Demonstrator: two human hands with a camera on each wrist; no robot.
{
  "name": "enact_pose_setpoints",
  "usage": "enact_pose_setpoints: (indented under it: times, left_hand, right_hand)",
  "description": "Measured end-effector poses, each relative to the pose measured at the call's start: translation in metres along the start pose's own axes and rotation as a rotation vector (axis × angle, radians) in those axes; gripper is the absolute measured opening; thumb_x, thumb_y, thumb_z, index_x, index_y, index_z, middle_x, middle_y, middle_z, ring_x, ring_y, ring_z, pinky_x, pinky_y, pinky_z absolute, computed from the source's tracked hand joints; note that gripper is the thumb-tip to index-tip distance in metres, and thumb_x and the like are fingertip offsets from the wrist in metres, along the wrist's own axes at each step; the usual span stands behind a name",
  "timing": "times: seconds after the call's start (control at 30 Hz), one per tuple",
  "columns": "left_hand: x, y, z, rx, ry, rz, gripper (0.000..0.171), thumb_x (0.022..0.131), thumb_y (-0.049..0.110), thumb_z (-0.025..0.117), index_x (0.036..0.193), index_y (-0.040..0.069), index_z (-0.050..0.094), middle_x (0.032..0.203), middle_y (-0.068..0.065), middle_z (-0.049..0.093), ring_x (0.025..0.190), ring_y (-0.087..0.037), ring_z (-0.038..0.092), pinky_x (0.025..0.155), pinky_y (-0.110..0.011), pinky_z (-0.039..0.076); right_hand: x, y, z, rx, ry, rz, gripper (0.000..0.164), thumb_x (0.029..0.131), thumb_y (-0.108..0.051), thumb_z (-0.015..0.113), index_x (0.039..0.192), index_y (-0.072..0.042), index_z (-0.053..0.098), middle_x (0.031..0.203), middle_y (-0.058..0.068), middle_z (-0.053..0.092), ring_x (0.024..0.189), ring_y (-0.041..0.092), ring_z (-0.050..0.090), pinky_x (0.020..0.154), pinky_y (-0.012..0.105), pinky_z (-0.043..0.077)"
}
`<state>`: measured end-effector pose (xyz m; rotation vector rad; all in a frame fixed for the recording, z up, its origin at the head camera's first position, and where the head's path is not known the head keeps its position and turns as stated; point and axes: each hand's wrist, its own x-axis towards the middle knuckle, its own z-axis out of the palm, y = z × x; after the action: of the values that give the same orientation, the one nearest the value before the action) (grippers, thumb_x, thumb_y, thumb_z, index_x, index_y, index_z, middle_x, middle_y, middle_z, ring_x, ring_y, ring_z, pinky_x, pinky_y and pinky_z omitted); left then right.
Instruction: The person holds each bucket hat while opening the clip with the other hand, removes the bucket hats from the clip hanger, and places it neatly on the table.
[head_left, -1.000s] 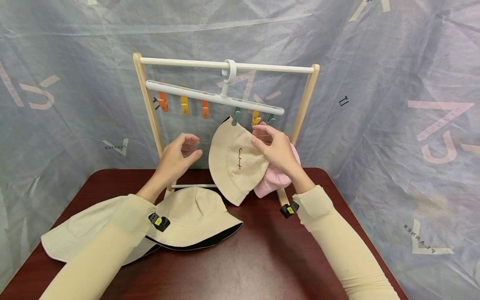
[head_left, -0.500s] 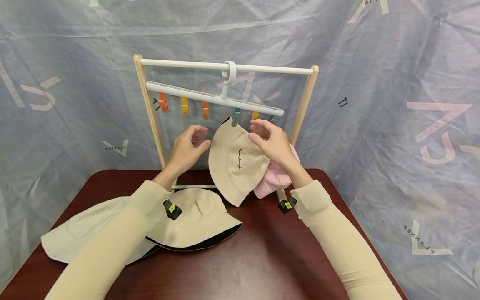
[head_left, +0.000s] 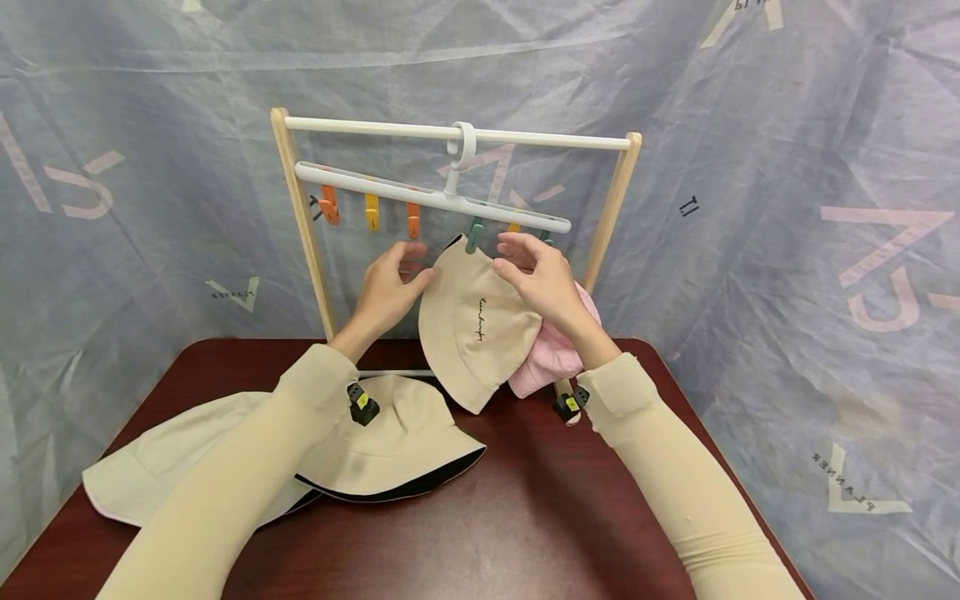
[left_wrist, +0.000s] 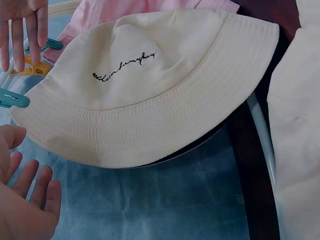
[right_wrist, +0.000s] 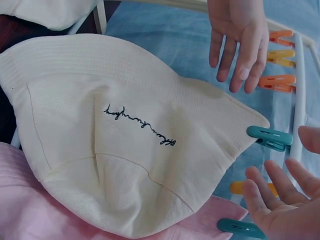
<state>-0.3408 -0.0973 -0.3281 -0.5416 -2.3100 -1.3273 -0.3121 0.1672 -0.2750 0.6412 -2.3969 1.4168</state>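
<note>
A cream bucket hat [head_left: 480, 325] with black script embroidery hangs by its brim from a green clip [head_left: 474, 236]. My left hand [head_left: 390, 287] is at the hat's left edge, its fingers loosely bent and holding nothing; the left wrist view shows it just below the brim. On the other side, my right hand [head_left: 546, 282] is raised in front of the hat's upper right, fingers relaxed, with nothing in its grasp. Behind hangs a pink hat [head_left: 551, 362], partly covered by the cream one and held by another green clip [right_wrist: 241, 227].
The white clip hanger [head_left: 431, 196] tilts down to the right on a wooden-ended rack [head_left: 307, 225]. Orange and yellow clips [head_left: 372, 212] hang at its left. Another cream hat [head_left: 390, 433] and a paler hat [head_left: 180, 442] lie on the dark red table [head_left: 480, 533].
My left hand has moved right and upward to the hanging cream hat's edge. My right hand has shifted slightly left. The hats stay where they were.
</note>
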Motion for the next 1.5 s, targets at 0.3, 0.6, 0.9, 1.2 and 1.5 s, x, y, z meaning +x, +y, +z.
enact_pose_setpoints:
  times: [0.3, 0.6, 0.9, 1.2, 1.5]
  left_hand:
    - [0.01, 0.003, 0.012, 0.01, -0.013, -0.02, 0.045, 0.105, 0.027, 0.069, 0.145, 0.008, 0.061, 0.144, -0.011, 0.064, 0.127, -0.028, 0.064, 0.108, -0.043, 0.052]
    - [0.014, 0.0, 0.02, -0.009, 0.01, 0.014, 0.037, 0.106, 0.024, 0.068, 0.14, 0.01, 0.065, 0.136, -0.011, 0.069, 0.123, -0.026, 0.066, 0.105, -0.041, 0.054]
    - [0.015, -0.002, 0.021, -0.029, 0.06, 0.016, 0.029, 0.106, 0.021, 0.068, 0.132, 0.009, 0.069, 0.127, -0.011, 0.072, 0.117, -0.026, 0.068, 0.103, -0.041, 0.055]
    - [0.016, -0.003, 0.024, -0.042, 0.112, -0.005, 0.02, 0.105, 0.018, 0.068, 0.122, 0.008, 0.074, 0.115, -0.011, 0.076, 0.104, -0.024, 0.071, 0.095, -0.037, 0.056]
    - [0.013, 0.0, 0.022, -0.046, 0.091, -0.049, 0.018, 0.105, 0.02, 0.069, 0.12, 0.012, 0.075, 0.112, -0.008, 0.076, 0.101, -0.022, 0.07, 0.092, -0.037, 0.055]
  right_hand:
    - [0.002, -0.001, -0.002, -0.005, 0.004, 0.011, 0.048, 0.103, -0.022, 0.072, 0.148, -0.008, 0.061, 0.14, 0.016, 0.068, 0.126, 0.029, 0.067, 0.108, 0.043, 0.053]
    - [0.003, -0.006, -0.003, -0.009, -0.001, 0.025, 0.047, 0.103, -0.024, 0.073, 0.148, -0.013, 0.061, 0.141, 0.014, 0.067, 0.127, 0.028, 0.067, 0.107, 0.043, 0.053]
    - [0.003, -0.003, -0.001, -0.011, -0.008, 0.038, 0.047, 0.103, -0.027, 0.072, 0.148, -0.016, 0.062, 0.142, 0.014, 0.067, 0.128, 0.027, 0.066, 0.108, 0.043, 0.053]
    - [0.006, -0.005, 0.003, -0.005, -0.006, 0.037, 0.049, 0.103, -0.025, 0.072, 0.148, -0.01, 0.061, 0.141, 0.013, 0.068, 0.127, 0.028, 0.067, 0.107, 0.043, 0.053]
    - [0.009, -0.007, 0.012, 0.001, -0.011, 0.051, 0.046, 0.104, -0.024, 0.072, 0.147, -0.011, 0.062, 0.139, 0.01, 0.07, 0.127, 0.026, 0.068, 0.106, 0.042, 0.055]
